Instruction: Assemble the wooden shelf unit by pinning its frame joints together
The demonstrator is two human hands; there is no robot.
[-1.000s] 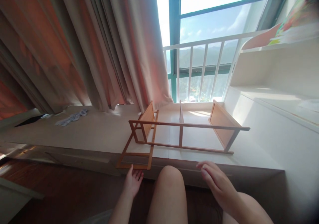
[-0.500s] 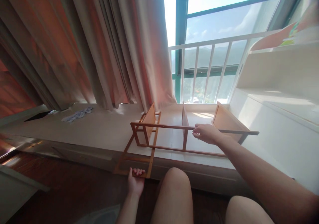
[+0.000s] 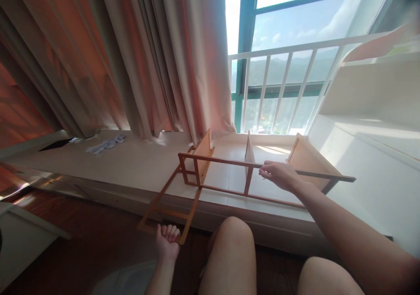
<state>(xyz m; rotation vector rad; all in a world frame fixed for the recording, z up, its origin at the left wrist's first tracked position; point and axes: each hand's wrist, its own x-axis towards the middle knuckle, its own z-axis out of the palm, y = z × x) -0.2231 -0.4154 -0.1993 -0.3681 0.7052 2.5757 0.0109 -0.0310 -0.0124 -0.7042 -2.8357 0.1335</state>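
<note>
A wooden shelf rack [image 3: 226, 160] lies on its side across the white ledge, with several flat panels between its rails. At its left end a wooden ladder-like side frame [image 3: 194, 207] sticks out over the ledge's front edge, tilted down toward me. My left hand [image 3: 168, 241] is closed round the near bar of that frame. My right hand [image 3: 278, 175] is closed at the rack's upper rail, thumb and fingertips together on it. A small thin thing may show below those fingertips, too small to name. Whether the frame is joined to the rack, I cannot tell.
The white ledge [image 3: 138, 168] runs along the curtains [image 3: 157, 59] and the railed window [image 3: 278, 85]. A crumpled cloth [image 3: 105, 144] and a dark flat thing [image 3: 57, 144] lie at its left. White cabinetry [image 3: 370, 155] bounds the right. My knees [image 3: 234, 247] are close below.
My left hand has moved left and slightly down, swinging the frame's near end with it. My right hand keeps its place on the rack's rail. The view has shifted a little.
</note>
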